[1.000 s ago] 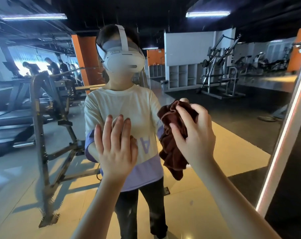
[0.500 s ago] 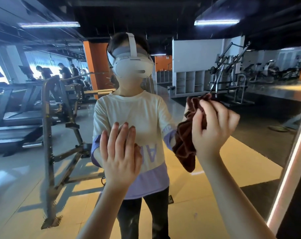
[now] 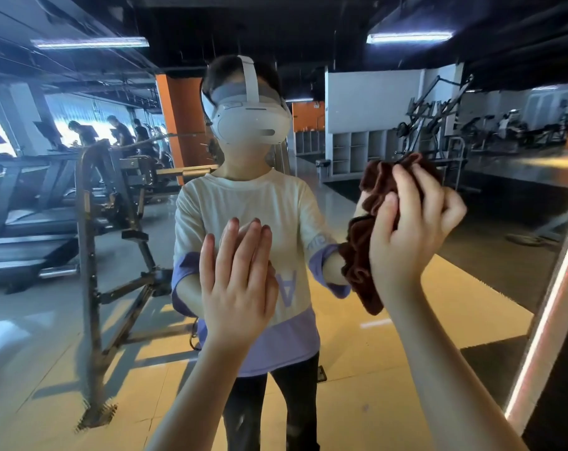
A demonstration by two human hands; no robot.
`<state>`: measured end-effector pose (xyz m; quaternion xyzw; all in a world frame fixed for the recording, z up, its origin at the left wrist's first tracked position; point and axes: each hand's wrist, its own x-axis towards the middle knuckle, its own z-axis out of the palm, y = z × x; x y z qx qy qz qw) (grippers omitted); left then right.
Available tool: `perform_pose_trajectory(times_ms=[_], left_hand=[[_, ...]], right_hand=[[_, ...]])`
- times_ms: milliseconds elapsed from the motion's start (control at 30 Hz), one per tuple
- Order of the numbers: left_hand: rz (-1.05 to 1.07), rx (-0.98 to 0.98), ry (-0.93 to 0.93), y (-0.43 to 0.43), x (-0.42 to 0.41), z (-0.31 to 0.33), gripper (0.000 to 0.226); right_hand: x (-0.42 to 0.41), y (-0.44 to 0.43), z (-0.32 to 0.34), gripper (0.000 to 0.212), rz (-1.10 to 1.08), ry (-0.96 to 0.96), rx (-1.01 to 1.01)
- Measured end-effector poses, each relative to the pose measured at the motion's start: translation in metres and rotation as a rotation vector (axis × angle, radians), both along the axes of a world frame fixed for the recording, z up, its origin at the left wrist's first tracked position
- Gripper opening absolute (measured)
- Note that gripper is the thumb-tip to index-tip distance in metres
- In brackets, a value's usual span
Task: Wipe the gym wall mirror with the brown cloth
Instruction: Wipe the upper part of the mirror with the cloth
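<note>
The gym wall mirror point(image 3: 81, 320) fills nearly the whole view and reflects me and the gym behind. My left hand point(image 3: 240, 288) lies flat against the glass at chest height, fingers straight and together. My right hand point(image 3: 412, 229) grips the bunched brown cloth point(image 3: 362, 255) and holds it against the mirror, up and to the right of the left hand. Part of the cloth hangs down below the hand; the rest is hidden behind my fingers.
The mirror's lit right edge point(image 3: 549, 320) runs diagonally at the far right. In the reflection stand a metal rack point(image 3: 90, 255), treadmills point(image 3: 22, 229) with people on them, white lockers point(image 3: 357, 151) and weight machines point(image 3: 432, 125).
My right hand has carried the cloth up and to the right across the glass. The left hand has stayed flat on the mirror at about the same spot.
</note>
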<state>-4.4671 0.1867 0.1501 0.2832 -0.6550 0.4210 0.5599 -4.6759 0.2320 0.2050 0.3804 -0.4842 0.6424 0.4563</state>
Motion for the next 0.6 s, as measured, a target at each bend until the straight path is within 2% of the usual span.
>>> perform_pose_trajectory(times_ms=[67, 167, 200, 267, 400, 467, 567, 600], left_hand=[[0.003, -0.007, 0.006, 0.0, 0.0, 0.0, 0.043], [0.003, -0.006, 0.009, -0.001, 0.0, -0.001, 0.044], [0.002, -0.003, 0.007, 0.0, 0.0, -0.001, 0.045], [0.005, -0.003, 0.004, 0.001, 0.0, -0.001, 0.045], [0.015, -0.008, 0.005, 0.0, 0.0, 0.0, 0.047], [0.019, -0.011, 0.011, 0.0, -0.001, 0.0, 0.047], [0.023, -0.012, 0.009, 0.0, -0.002, 0.001, 0.046], [0.026, -0.011, 0.009, 0.0, -0.002, 0.001, 0.046]], right_hand=[[0.017, -0.001, -0.013, 0.031, 0.054, 0.08, 0.067], [0.024, 0.004, -0.038, 0.033, 0.074, 0.39, 0.199], [0.018, 0.006, -0.037, 0.033, 0.066, 0.442, 0.218], [0.006, 0.006, -0.029, 0.034, 0.02, 0.401, 0.214], [0.017, 0.003, -0.014, 0.042, 0.119, 0.058, 0.168], [0.034, 0.003, -0.026, 0.044, 0.176, 0.107, 0.218], [0.035, 0.006, -0.045, 0.04, 0.141, 0.372, 0.313], [0.027, 0.005, -0.044, 0.038, 0.129, 0.393, 0.303]])
